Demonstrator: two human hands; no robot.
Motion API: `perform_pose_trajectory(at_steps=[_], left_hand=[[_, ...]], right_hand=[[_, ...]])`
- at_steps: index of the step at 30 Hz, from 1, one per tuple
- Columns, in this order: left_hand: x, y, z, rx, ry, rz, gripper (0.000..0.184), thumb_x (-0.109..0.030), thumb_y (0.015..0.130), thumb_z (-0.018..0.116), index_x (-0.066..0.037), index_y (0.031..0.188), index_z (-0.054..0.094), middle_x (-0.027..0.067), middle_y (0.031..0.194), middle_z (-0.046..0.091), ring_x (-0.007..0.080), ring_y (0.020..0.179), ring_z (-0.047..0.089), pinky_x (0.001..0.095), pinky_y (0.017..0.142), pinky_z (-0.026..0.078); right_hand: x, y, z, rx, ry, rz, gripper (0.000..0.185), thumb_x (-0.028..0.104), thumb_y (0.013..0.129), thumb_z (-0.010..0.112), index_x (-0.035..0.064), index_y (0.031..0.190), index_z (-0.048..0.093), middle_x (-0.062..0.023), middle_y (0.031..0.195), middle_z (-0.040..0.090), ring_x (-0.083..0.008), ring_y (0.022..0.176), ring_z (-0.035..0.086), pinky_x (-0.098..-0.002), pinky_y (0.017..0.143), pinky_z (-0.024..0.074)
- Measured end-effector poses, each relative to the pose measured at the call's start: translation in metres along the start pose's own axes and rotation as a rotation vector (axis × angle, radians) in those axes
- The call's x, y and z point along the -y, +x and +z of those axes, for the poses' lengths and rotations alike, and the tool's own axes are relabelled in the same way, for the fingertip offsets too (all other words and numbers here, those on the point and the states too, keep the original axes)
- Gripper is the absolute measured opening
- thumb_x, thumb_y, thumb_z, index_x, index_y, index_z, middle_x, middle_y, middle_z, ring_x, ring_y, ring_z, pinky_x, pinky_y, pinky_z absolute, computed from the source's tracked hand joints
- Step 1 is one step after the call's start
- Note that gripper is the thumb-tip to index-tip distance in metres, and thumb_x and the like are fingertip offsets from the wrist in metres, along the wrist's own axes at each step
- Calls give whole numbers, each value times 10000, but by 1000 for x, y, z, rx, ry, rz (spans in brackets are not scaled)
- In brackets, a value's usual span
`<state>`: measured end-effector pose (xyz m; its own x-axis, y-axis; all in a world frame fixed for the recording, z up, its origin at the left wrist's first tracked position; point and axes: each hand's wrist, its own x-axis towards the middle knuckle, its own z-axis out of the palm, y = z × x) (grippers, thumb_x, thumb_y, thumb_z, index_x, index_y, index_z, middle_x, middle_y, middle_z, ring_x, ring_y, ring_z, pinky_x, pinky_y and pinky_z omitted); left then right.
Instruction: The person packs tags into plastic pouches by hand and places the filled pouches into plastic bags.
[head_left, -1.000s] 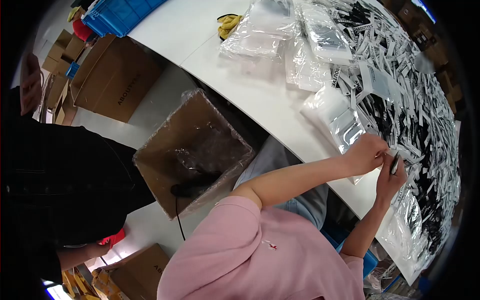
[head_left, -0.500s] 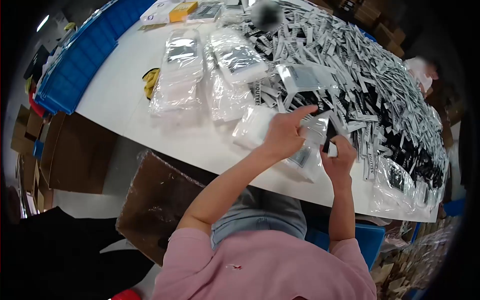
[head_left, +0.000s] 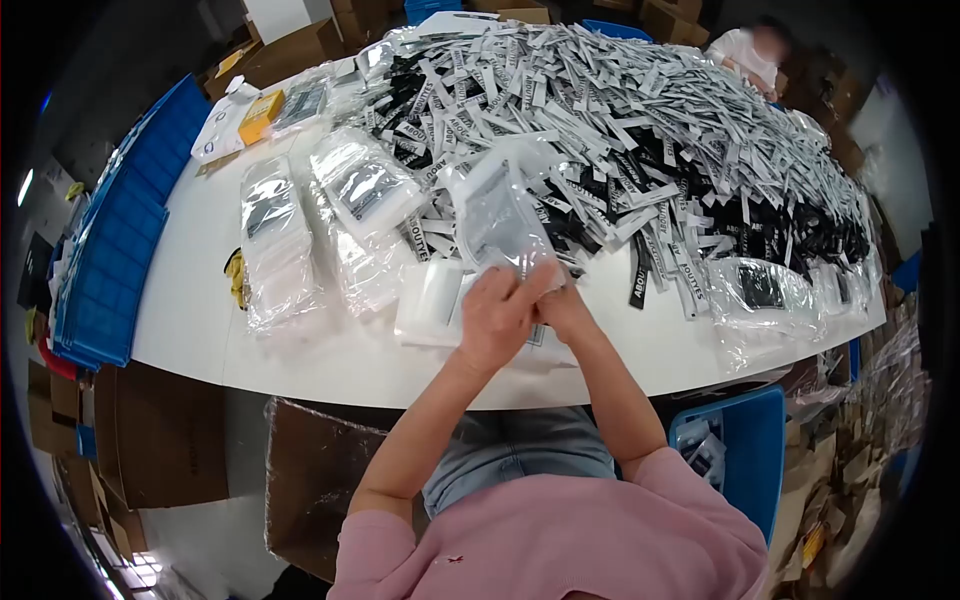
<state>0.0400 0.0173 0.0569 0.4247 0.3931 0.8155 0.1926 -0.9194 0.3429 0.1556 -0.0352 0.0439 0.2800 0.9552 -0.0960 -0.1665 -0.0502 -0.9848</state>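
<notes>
A clear plastic bag [head_left: 497,215] with a printed panel stands out over the edge of a heap of black-and-white printed strips [head_left: 600,130]. My left hand [head_left: 497,318] is closed on the bag's near end. Beside it, touching, my right hand [head_left: 563,303] is closed at the same end, its fingertips partly hidden behind the left. Whether a strip is inside the bag or under the fingers, I cannot make out. A stack of clear bags [head_left: 425,305] lies under and left of my hands.
More stacked clear bags [head_left: 275,230] lie on the white table [head_left: 190,290] at left, near an orange box [head_left: 261,115]. Filled bags [head_left: 765,295] sit at right. Blue bins stand at the left edge [head_left: 115,240] and beside my right leg [head_left: 755,450]. A person [head_left: 750,52] is across the table.
My hands have come together at the near end of the bag, and the right hand's black strip is no longer visible. The head view has turned right.
</notes>
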Motion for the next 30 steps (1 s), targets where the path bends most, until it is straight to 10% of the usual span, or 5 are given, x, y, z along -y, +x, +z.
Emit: perform_pose_trajectory(at_steps=[4, 6, 23, 29, 30], left_hand=[[7, 3, -6, -47, -206, -477, 614, 76, 606, 562, -113, 1190, 567, 73, 621, 445, 240, 551, 464, 329, 498, 407], [5, 3, -10, 9, -112, -231, 639, 85, 610, 556, -106, 1219, 541, 91, 627, 452, 246, 528, 460, 329, 472, 395], [-40, 34, -45, 727, -168, -391, 656, -35, 649, 590, -75, 1286, 441, 90, 741, 530, 255, 619, 544, 367, 554, 460], [-7, 86, -71, 641, 13, 219, 561, -51, 677, 588, -37, 1229, 484, 168, 919, 589, 322, 784, 563, 383, 691, 471], [-9, 95, -73, 919, -138, -122, 480, -53, 651, 582, -22, 1129, 556, 168, 842, 628, 313, 729, 586, 374, 697, 481]], right_hand=[[9, -16, 28, 46, 48, -5, 190, 133, 856, 405, 9, 930, 529, -56, 644, 525, -140, 508, 480, -272, 445, 392], [1, -16, 27, -118, -412, -582, 231, 138, 867, 395, -29, 959, 525, -119, 709, 568, -208, 553, 533, -328, 500, 447], [-21, -11, -18, -95, -103, -287, 103, 17, 716, 563, -1, 802, 617, -3, 629, 544, -54, 606, 467, -229, 541, 394], [21, -31, -23, 138, -268, -274, 123, 97, 810, 612, 9, 890, 641, 3, 736, 620, -36, 661, 522, -217, 576, 432], [21, -30, -23, 137, -271, -276, 123, 97, 810, 612, 9, 890, 641, 3, 736, 620, -36, 661, 522, -217, 576, 432]])
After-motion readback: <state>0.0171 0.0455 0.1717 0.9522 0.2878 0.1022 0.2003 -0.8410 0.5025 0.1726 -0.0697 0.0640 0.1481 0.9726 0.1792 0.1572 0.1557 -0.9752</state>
